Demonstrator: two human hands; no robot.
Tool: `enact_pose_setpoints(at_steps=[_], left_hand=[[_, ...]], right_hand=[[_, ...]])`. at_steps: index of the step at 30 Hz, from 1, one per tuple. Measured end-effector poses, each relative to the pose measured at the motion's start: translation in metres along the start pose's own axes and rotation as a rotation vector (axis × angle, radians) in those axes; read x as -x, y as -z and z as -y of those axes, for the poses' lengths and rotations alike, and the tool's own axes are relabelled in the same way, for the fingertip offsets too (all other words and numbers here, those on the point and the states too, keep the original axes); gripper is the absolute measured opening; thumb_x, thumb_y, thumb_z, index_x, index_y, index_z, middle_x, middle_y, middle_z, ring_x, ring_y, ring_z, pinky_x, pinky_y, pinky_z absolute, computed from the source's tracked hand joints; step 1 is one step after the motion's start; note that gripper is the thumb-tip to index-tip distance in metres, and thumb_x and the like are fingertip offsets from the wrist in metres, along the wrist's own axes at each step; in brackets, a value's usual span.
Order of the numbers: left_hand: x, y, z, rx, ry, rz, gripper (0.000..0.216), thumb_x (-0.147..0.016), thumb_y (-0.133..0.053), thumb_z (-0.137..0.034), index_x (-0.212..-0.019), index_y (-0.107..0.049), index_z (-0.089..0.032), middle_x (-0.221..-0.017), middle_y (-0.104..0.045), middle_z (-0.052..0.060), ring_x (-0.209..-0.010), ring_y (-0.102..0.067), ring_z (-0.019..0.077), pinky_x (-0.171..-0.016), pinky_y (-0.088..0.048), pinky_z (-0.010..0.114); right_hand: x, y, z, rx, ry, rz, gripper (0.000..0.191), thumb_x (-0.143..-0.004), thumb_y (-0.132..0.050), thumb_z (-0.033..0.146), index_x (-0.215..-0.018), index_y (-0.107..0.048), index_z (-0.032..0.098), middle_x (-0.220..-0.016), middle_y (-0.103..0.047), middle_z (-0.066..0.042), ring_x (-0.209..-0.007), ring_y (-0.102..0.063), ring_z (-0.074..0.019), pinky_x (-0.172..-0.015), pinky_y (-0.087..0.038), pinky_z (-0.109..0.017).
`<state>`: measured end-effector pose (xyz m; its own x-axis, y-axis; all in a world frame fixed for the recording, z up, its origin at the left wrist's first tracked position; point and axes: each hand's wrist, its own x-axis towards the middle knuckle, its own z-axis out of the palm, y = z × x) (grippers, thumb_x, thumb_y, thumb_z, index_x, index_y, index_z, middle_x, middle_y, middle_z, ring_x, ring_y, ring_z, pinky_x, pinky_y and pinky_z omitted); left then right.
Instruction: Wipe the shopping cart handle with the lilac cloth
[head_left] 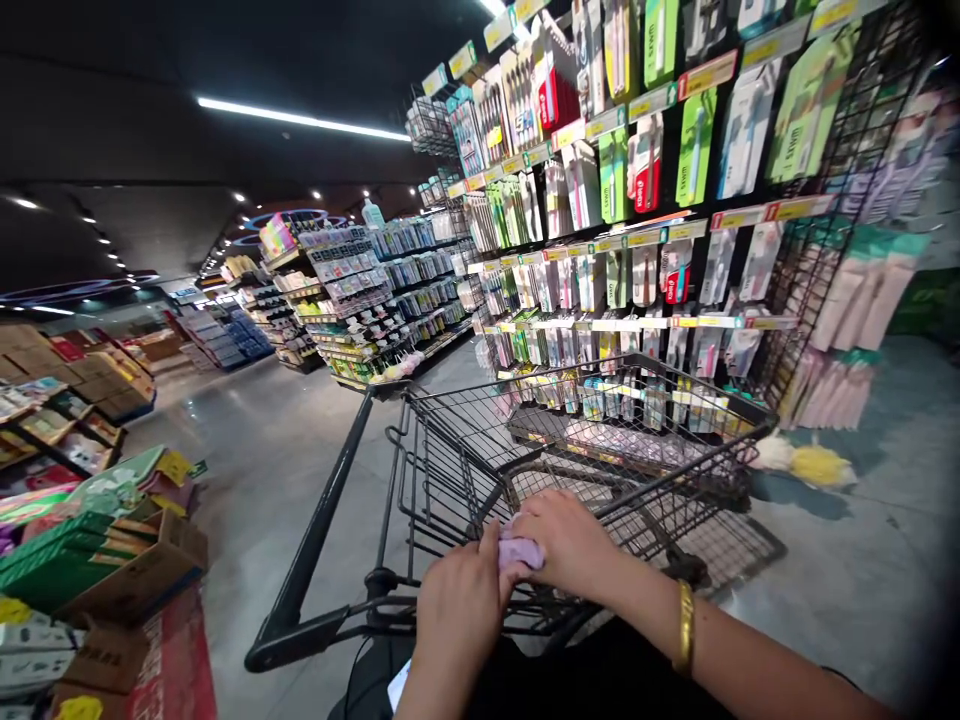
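Observation:
A small lavender, soft-looking folded piece (520, 553) is pinched between my two hands; its kind I cannot make out. My left hand (460, 598) is closed on its left side, thumb and fingers pressed against it. From the right, my right hand (568, 540) curls over it, the fingers partly hidden. Both hands are in front of my body, over the near side of a black wire shopping cart (450, 450). A gold bracelet (684, 628) circles my right wrist.
The cart's handle bar (322, 525) slants away at left. Behind the cart stands a rack (675, 225) hung with packaged toothbrushes. More stocked shelves (352, 300) line the aisle. At lower left, cardboard boxes (142, 580) hold goods on the grey floor (255, 460).

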<state>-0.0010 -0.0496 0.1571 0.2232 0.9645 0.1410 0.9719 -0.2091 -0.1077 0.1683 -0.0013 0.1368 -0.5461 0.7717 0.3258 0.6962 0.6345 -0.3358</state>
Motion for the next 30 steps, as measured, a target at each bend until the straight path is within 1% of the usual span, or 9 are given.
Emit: enact_pose_setpoints(at_steps=[2,5,11,14,18,20,22,26,30], left_hand=[[-0.008,0.002,-0.001,0.028,0.020,0.100,0.054,-0.095,-0.039,-0.054,-0.137,-0.050,-0.021,-0.090,-0.072,0.010,-0.083,-0.069,0.0244,-0.070,-0.049,0.031],[-0.022,0.004,0.004,0.070,0.044,0.124,0.061,-0.097,-0.025,-0.058,-0.142,-0.044,-0.023,-0.094,-0.072,0.011,-0.086,-0.069,0.0250,-0.071,-0.047,0.031],[-0.044,-0.001,0.022,0.085,0.082,0.149,0.073,-0.093,-0.014,-0.067,-0.148,-0.035,-0.026,-0.090,-0.072,0.011,-0.086,-0.069,0.0278,-0.071,-0.048,0.034],[-0.053,-0.001,0.023,0.080,0.089,0.176,0.073,-0.092,-0.010,-0.068,-0.141,-0.047,-0.028,-0.094,-0.073,0.012,-0.090,-0.069,0.0290,-0.074,-0.049,0.037],[-0.060,0.001,0.025,0.104,0.090,0.230,0.080,-0.092,-0.003,-0.067,-0.111,-0.070,-0.026,-0.093,-0.073,0.012,-0.093,-0.069,0.0274,-0.077,-0.049,0.036],[-0.060,0.001,0.029,0.109,0.090,0.234,0.082,-0.091,-0.002,-0.068,-0.105,-0.071,-0.026,-0.092,-0.073,0.011,-0.093,-0.069,0.0271,-0.076,-0.049,0.036],[-0.059,-0.001,0.034,0.114,0.087,0.229,0.081,-0.091,-0.002,-0.069,-0.110,-0.069,-0.028,-0.093,-0.074,0.010,-0.093,-0.069,0.0277,-0.075,-0.050,0.037],[-0.060,-0.005,0.030,0.146,0.131,0.222,0.079,-0.089,-0.006,-0.073,-0.125,-0.061,-0.030,-0.100,-0.074,0.010,-0.097,-0.068,0.0294,-0.077,-0.049,0.038],[-0.076,-0.002,0.004,0.169,0.127,0.248,0.080,-0.088,-0.010,-0.074,-0.112,-0.068,-0.025,-0.099,-0.073,0.012,-0.099,-0.066,0.0294,-0.080,-0.048,0.037]], right_hand=[[-0.005,-0.002,0.004,0.021,-0.028,-0.017,0.029,-0.083,-0.061,0.047,-0.099,-0.069,0.025,-0.096,-0.064,-0.006,-0.098,-0.051,-0.0253,-0.085,-0.036,-0.039],[-0.015,-0.003,0.006,0.025,-0.040,-0.018,0.016,-0.083,-0.060,0.031,-0.094,-0.069,0.023,-0.096,-0.065,-0.005,-0.097,-0.051,-0.0235,-0.081,-0.037,-0.035],[0.003,0.013,-0.035,0.046,-0.108,0.000,0.032,-0.077,-0.070,0.038,-0.107,-0.066,0.028,-0.106,-0.064,-0.004,-0.102,-0.052,-0.0246,-0.088,-0.037,-0.038],[0.001,0.011,-0.033,0.103,-0.171,-0.015,0.036,-0.074,-0.073,0.034,-0.108,-0.065,0.026,-0.109,-0.062,-0.006,-0.105,-0.051,-0.0267,-0.089,-0.038,-0.040],[-0.016,0.003,-0.013,0.119,-0.087,-0.027,0.033,-0.076,-0.072,0.037,-0.105,-0.065,0.023,-0.110,-0.062,-0.008,-0.108,-0.050,-0.0274,-0.089,-0.039,-0.039],[-0.013,0.006,-0.022,0.089,-0.079,-0.006,0.032,-0.076,-0.073,0.038,-0.105,-0.066,0.026,-0.105,-0.064,-0.005,-0.104,-0.053,-0.0252,-0.087,-0.040,-0.037],[0.002,0.015,-0.047,0.089,-0.120,0.006,0.030,-0.076,-0.073,0.040,-0.102,-0.068,0.027,-0.100,-0.065,-0.004,-0.099,-0.056,-0.0243,-0.087,-0.040,-0.037],[0.041,0.031,-0.092,0.195,-0.308,-0.055,0.031,-0.076,-0.071,0.034,-0.106,-0.068,0.027,-0.106,-0.064,-0.006,-0.100,-0.055,-0.0265,-0.087,-0.039,-0.039],[0.034,0.021,-0.066,0.226,-0.285,-0.097,0.033,-0.073,-0.073,0.030,-0.106,-0.067,0.025,-0.115,-0.061,-0.009,-0.107,-0.050,-0.0292,-0.090,-0.038,-0.040]])
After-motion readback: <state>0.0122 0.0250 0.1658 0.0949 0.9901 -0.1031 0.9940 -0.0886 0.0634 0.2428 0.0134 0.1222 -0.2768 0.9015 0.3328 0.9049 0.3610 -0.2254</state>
